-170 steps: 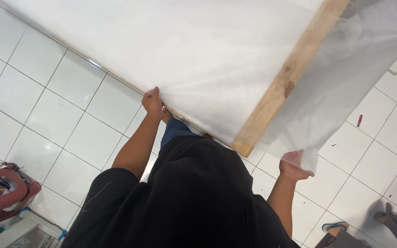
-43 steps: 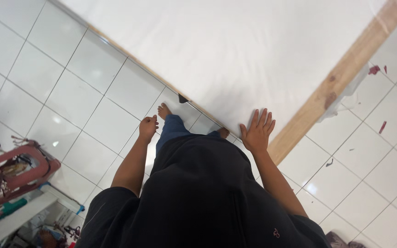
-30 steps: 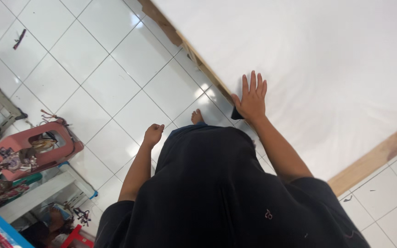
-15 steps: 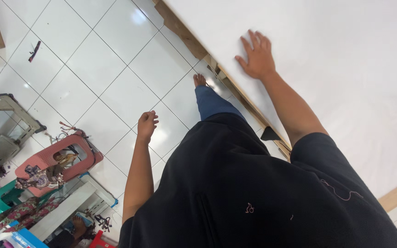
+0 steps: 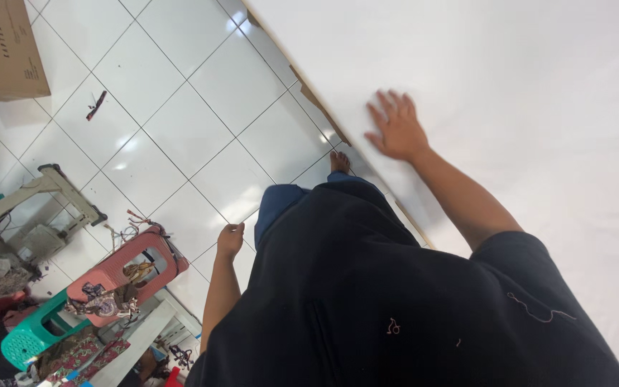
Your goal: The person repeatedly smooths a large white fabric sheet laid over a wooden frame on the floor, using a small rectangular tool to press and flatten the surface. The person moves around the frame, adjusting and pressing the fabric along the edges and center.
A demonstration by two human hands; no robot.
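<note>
My view has swung left since a moment ago. The white sheet (image 5: 510,93) covers the table; my right hand (image 5: 394,129) lies flat near its left edge, fingers spread, gripping nothing. I judge I'm smoothing; next, an even sweep. My left hand (image 5: 229,240) hangs loosely curled, empty.

The right hand (image 5: 394,130) lies flat, palm down, fingers spread and slightly blurred, at the end of an arm stretched forward and nearly straight. The left hand (image 5: 229,240) hangs by the hip, fingers loosely curled, holding nothing, arm bent slightly.
</note>
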